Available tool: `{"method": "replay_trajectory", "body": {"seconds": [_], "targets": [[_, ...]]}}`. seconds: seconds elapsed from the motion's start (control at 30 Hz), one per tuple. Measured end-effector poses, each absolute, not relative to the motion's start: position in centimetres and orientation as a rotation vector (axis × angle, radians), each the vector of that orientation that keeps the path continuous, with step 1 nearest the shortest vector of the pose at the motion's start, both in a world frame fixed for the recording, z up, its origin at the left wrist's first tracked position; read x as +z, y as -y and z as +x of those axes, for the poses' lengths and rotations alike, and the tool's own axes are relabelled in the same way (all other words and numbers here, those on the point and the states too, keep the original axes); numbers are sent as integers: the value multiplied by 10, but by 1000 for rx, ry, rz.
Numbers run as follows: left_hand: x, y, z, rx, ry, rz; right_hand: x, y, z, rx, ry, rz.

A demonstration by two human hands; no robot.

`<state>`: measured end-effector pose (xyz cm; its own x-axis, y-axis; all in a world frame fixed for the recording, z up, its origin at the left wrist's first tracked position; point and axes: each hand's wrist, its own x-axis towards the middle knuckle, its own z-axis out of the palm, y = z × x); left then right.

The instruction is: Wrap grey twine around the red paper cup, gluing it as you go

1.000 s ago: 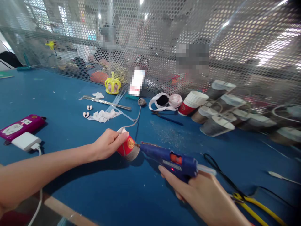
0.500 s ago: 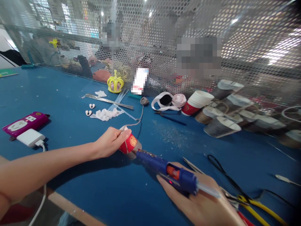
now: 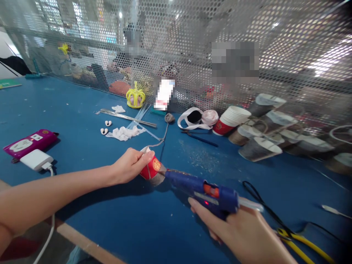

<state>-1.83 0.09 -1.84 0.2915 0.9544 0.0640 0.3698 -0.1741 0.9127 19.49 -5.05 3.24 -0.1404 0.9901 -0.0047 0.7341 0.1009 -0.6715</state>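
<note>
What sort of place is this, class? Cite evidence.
Probably a craft workshop: a glue gun in the right hand, a red paper cup in the left hand, and a yellow-handled tool on the blue table.

The small red paper cup (image 3: 145, 172) looks smooth, its grey yarn wrapping (image 3: 158, 180) rough and matt. The blue pistol-shaped plastic glue gun (image 3: 189, 183) has a slight sheen. The flat blue tabletop (image 3: 123, 220) looks smooth; the grey perforated metal screen (image 3: 178, 33) shines.

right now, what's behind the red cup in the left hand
Behind the red cup, a gray cord runs across the blue table to a small gray ball. The cup and left hand hide the table directly behind them.
</note>
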Motion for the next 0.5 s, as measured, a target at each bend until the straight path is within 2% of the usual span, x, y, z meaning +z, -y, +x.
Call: {"method": "replay_trajectory", "body": {"seconds": [0.13, 0.5], "targets": [[-18, -1, -19, 873, -1211, 1795, 31, 44, 200, 892, 1887, -1857], [-20, 1, -19, 850, -1256, 1824, 30, 34, 199, 983, 1851, -1908]]}}
